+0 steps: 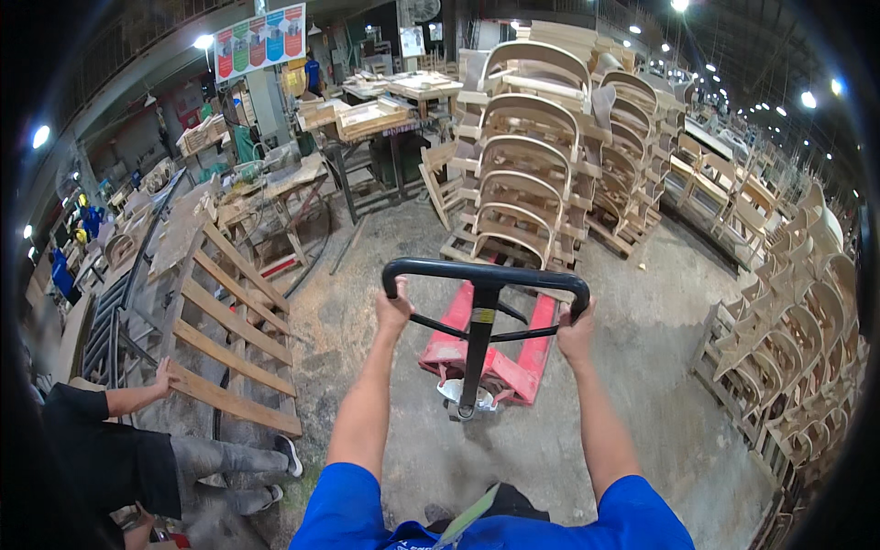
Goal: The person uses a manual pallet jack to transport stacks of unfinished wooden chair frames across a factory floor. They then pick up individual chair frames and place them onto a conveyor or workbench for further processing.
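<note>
**Hands on the pallet-jack handle, stacked chair frames ahead**

Hands sit at the two ends of the black loop handle [486,275] of a red pallet jack [481,353]: the left hand [394,307] is wrapped around the left bend, the right hand [576,328] around the right bend, fingers curled shut on the bar. Below the grip the black tiller runs down to the steering wheel; beyond it the red forks reach under a wooden pallet carrying a tall stack of bent-wood chair frames [527,156].

Judging from the height of the stack, the load should be heavy and slow to start or stop, and top-heavy — the frames are only nested, not visibly strapped, so a sharp turn could shift them. The handle is stiff steel; the two bends give the best leverage for steering.

Room is mixed. Just left of the grip a bare wooden pallet [234,339] leans at an angle, with another person's hand [165,376] resting on its lower board and their legs stretched toward the jack. To the right, across open concrete floor [642,339], more stacked chair frames [797,339] stand well apart. Behind the load, a second stack and workbenches [376,119] close off the far side — the clearest space lies near the grip, to its right.
</note>
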Available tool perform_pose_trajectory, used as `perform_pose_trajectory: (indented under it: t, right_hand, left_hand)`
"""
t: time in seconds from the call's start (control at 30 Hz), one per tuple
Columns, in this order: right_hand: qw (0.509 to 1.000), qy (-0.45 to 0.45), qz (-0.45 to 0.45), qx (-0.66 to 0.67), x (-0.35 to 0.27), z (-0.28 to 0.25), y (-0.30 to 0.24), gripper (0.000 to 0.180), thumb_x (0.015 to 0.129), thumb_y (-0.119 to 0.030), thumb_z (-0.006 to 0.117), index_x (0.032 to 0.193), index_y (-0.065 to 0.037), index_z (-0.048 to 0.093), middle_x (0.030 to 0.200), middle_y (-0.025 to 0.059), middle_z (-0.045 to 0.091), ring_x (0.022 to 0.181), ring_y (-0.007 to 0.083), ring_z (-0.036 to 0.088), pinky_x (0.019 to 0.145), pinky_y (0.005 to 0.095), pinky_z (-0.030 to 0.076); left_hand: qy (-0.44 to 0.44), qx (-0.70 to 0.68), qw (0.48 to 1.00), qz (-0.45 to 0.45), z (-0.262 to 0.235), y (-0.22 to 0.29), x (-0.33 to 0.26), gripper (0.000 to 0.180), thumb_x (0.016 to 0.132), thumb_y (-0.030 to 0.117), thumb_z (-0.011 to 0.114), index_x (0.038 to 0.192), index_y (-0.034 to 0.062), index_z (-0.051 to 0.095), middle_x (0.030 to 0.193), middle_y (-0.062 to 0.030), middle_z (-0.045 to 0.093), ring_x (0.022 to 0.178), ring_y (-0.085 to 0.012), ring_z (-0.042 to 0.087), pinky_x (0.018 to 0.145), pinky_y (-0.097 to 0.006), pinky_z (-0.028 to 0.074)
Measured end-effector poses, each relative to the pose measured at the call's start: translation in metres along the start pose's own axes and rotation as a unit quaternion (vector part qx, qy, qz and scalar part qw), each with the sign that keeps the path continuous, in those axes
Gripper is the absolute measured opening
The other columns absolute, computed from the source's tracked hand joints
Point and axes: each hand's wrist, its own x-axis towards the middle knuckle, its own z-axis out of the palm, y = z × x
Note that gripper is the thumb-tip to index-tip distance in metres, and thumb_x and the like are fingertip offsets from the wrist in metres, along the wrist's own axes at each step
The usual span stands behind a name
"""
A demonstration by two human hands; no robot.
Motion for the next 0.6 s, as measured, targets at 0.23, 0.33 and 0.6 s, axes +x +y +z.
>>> perform_pose_trajectory:
  t: [0.23,0.33,0.6]
  right_hand:
    - [0.988,-0.022,0.147,0.041,0.064,0.054,0.029,0.037,0.098,-0.015,0.068,0.131,-0.008,0.052,0.107,0.0168,0.07,0.102,0.0327,0.07,0.09,0.0408,0.052]
    - [0.986,-0.015,0.128,0.103,0.048,0.052,0.029,0.038,0.097,-0.015,0.07,0.131,-0.008,0.053,0.108,0.0124,0.07,0.1,0.0257,0.069,0.09,0.0371,0.052]
    - [0.976,-0.143,0.164,0.014,-0.153,-0.023,-0.025,0.014,0.086,-0.013,0.075,0.089,-0.007,0.063,0.086,0.0084,0.069,0.099,0.0201,0.067,0.083,0.0356,0.051]
  left_hand:
    - [-0.008,-0.021,1.0,-0.001,0.028,0.016,0.061,0.031,0.104,0.032,0.062,0.103,0.002,0.071,0.065,-0.0103,0.065,0.058,-0.0213,0.069,0.056,-0.039,0.052]
    - [-0.052,-0.029,0.998,0.006,0.023,0.01,0.062,0.03,0.103,0.029,0.061,0.103,0.0003,0.071,0.067,-0.0101,0.066,0.059,-0.0207,0.07,0.057,-0.039,0.053]
    - [-0.1,-0.121,0.987,0.042,-0.088,-0.059,-0.085,0.013,0.107,0.015,0.058,0.099,0.0045,0.056,0.086,-0.005,0.061,0.08,-0.0128,0.061,0.072,-0.033,0.054]
